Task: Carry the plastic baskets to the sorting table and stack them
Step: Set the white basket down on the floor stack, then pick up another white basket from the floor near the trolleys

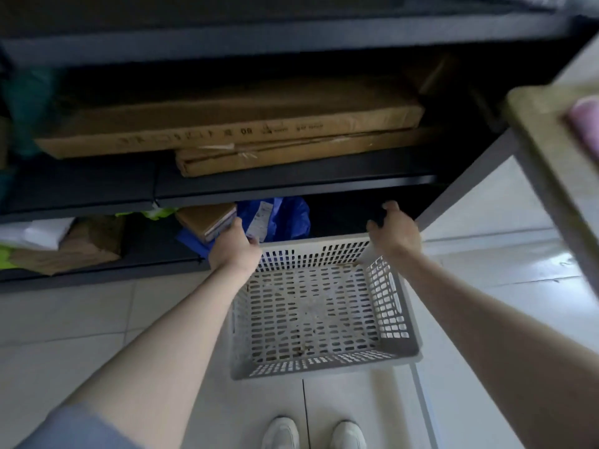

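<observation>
A grey perforated plastic basket sits low in front of a dark shelf unit, above the tiled floor, and it is empty. My left hand grips the far left corner of its rim. My right hand grips the far right corner, fingers curled over the edge. Both arms reach forward and down. The basket's far wall is close to the lowest shelf. Whether the basket rests on the floor or hangs in my hands I cannot tell.
The dark metal shelf unit holds long cardboard boxes, a blue bag, papers and packages. A table corner juts in at the right. White tiles and my white shoes lie below.
</observation>
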`<state>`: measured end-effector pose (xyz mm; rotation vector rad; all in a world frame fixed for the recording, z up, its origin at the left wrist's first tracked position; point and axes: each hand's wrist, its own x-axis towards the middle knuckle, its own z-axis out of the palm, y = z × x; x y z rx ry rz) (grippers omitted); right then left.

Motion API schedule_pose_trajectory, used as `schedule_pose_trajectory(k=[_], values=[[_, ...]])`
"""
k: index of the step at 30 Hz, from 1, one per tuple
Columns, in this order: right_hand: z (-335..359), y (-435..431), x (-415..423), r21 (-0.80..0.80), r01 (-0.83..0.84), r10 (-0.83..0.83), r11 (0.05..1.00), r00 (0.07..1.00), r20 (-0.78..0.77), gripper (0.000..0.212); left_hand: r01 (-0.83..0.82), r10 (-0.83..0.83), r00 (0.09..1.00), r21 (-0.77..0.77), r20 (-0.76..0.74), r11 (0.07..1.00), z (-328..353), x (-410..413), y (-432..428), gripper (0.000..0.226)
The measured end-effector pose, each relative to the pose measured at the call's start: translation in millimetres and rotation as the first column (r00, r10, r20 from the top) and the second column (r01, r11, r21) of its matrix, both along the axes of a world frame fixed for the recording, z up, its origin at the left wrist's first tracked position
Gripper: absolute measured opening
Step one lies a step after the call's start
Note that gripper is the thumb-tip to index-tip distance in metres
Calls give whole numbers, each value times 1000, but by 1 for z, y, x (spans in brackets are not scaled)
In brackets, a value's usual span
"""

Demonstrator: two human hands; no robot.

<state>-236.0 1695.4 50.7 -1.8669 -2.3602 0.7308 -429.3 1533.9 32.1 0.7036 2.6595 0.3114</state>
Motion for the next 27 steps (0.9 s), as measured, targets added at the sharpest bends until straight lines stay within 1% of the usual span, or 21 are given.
schedule_pose_trajectory(k=[4, 8, 11, 13, 18, 22, 25, 27], values=[[118, -19, -8, 56, -44, 48, 997, 996, -80, 44, 39, -37, 999, 122, -22, 992, 112, 9, -14, 49], [228, -52, -8, 83, -76, 88, 994, 985, -145, 50, 69, -64, 997, 188, -36, 980, 219, 16, -40, 56], [296, -81, -6, 127, -129, 151, 983, 971, -183, 47, 63, -58, 998, 246, -28, 967, 293, 20, -68, 58], [336, -98, -6, 153, -169, 197, 974, 960, -197, 50, 48, -39, 999, 289, -36, 956, 338, 21, -92, 60], [425, -141, -6, 214, -238, 290, 947, 920, -264, 53, -11, 53, 993, 359, -106, 933, 432, 17, -169, 61], [473, -189, -17, 248, -337, 400, 908, 872, -283, 53, -109, 179, 973, 397, -145, 911, 483, 17, -255, 63], [499, -243, -30, 255, -413, 479, 875, 816, -323, 59, -198, 278, 949, 408, -146, 891, 511, 21, -329, 65], [515, -283, -46, 287, -466, 545, 837, 759, -357, 57, -250, 338, 929, 421, -150, 872, 528, 20, -380, 64]])
